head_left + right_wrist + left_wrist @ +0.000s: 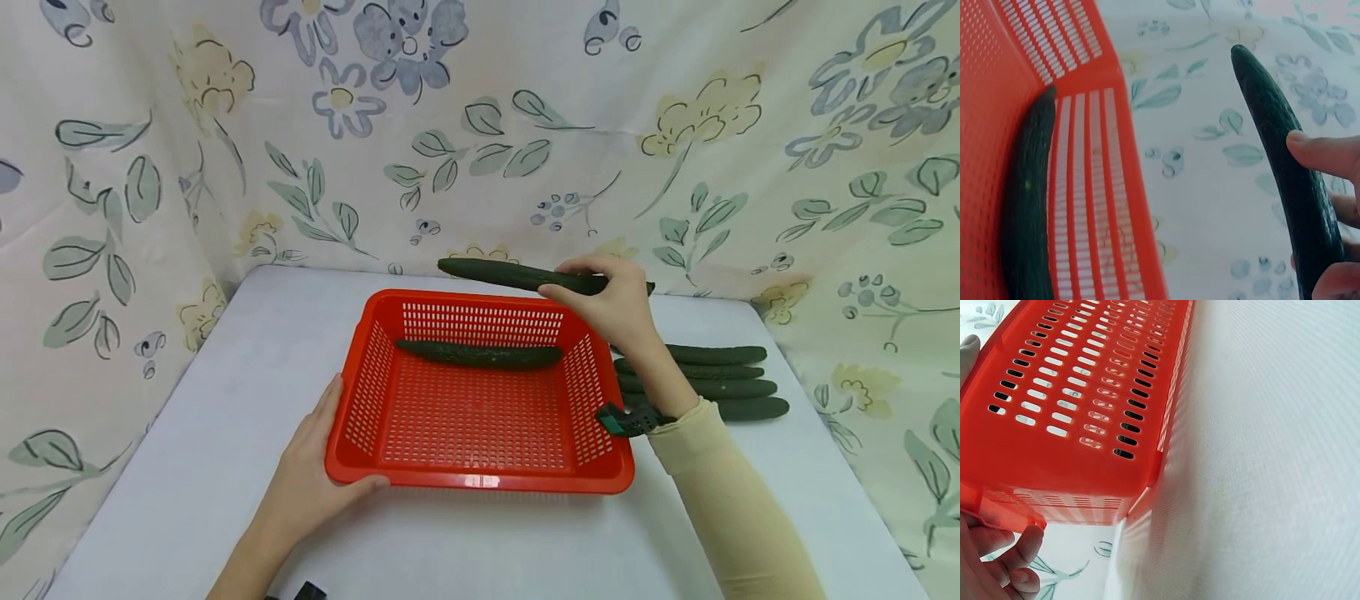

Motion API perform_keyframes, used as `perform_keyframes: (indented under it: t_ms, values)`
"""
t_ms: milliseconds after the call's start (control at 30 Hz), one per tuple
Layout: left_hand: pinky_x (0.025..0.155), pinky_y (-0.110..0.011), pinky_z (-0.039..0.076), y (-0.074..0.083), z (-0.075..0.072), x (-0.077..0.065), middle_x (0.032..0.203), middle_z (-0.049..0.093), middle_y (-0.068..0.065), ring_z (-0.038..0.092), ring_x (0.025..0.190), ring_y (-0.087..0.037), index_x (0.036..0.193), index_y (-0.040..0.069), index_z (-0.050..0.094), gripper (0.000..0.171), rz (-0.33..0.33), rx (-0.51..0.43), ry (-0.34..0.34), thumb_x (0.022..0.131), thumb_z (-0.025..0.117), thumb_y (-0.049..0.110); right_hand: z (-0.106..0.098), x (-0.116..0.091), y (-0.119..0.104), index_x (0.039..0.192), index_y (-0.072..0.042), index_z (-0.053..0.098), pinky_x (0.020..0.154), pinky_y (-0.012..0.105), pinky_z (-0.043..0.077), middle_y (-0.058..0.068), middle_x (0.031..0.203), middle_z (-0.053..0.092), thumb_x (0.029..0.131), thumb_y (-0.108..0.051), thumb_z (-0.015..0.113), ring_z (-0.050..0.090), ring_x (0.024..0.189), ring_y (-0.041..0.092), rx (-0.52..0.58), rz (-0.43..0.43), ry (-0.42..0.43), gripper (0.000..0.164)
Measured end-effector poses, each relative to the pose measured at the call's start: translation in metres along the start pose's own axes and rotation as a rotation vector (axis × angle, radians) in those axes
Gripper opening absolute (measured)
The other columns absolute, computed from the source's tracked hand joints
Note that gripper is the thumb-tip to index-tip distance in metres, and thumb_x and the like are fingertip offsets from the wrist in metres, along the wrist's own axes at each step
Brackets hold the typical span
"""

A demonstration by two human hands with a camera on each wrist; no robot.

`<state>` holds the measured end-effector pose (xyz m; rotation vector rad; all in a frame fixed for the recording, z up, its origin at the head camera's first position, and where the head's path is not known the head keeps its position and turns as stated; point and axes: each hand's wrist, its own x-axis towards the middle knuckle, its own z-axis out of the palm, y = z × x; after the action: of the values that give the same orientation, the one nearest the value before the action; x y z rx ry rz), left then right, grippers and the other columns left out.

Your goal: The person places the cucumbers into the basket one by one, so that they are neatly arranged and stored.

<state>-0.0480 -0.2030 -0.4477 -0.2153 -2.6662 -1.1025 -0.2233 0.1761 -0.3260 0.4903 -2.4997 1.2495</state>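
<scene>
A dark green cucumber (502, 272) is gripped by my right hand (618, 300), held roughly level above the basket's back right rim. In the right wrist view the thumb and fingers wrap the held cucumber (1272, 125). The red plastic basket (480, 481) has slotted walls. Inside it, a second cucumber (480, 355) lies along the back wall. At the basket's front left corner my left hand (307, 475) holds the rim, thumb on the front edge and fingers along the left side. The left wrist view shows the slotted wall (1054, 456) and curled fingers (1019, 556) at the rim.
Several more cucumbers (720, 388) lie side by side on the white table (225, 433), right of the basket and partly hidden by my right arm. A floral cloth (480, 150) hangs behind the table and along its sides.
</scene>
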Motion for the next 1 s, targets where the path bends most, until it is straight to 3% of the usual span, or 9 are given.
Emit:
perform_keyframes:
  t_ms: [267,500,667,1000]
  values:
    - [0.087,-0.058,0.062,0.0,0.0,0.0,0.167,0.04,-0.015,0.055,0.128,-0.032,0.172,0.024,0.014,0.138,-0.003,-0.011,0.005,0.066,0.1,0.047,0.029,0.003,-0.023,0.107,-0.009,0.082,0.083,0.037,0.052,0.007,0.107,0.077,0.083,-0.028,0.093,0.065,0.097,0.02,0.066,-0.017,0.011,0.032]
    - [0.089,-0.057,0.061,0.0,0.0,0.0,0.169,0.039,-0.014,0.055,0.129,-0.031,0.172,0.025,0.013,0.14,-0.006,-0.006,-0.001,0.066,0.1,0.048,0.055,-0.003,-0.027,0.107,-0.008,0.082,0.081,0.038,0.05,0.009,0.105,0.077,0.084,-0.029,0.092,0.064,0.096,0.023,0.088,-0.023,0.04,0.033]
    - [0.088,-0.055,0.061,0.0,0.0,0.0,0.168,0.039,-0.012,0.054,0.129,-0.028,0.172,0.026,0.013,0.139,-0.012,0.004,-0.006,0.066,0.1,0.048,0.071,-0.005,-0.021,0.103,-0.008,0.082,0.086,0.041,0.052,0.007,0.103,0.078,0.083,-0.032,0.093,0.067,0.098,0.024,0.042,-0.027,0.016,0.033]
    - [0.087,-0.055,0.062,0.002,0.001,-0.001,0.171,0.035,-0.011,0.054,0.131,-0.031,0.172,0.026,0.013,0.139,-0.018,-0.006,-0.005,0.066,0.1,0.047,0.094,-0.015,-0.019,0.098,-0.014,0.082,0.067,0.036,0.052,0.001,0.095,0.077,0.085,-0.043,0.09,0.064,0.081,0.019,-0.175,0.096,-0.156,0.033]
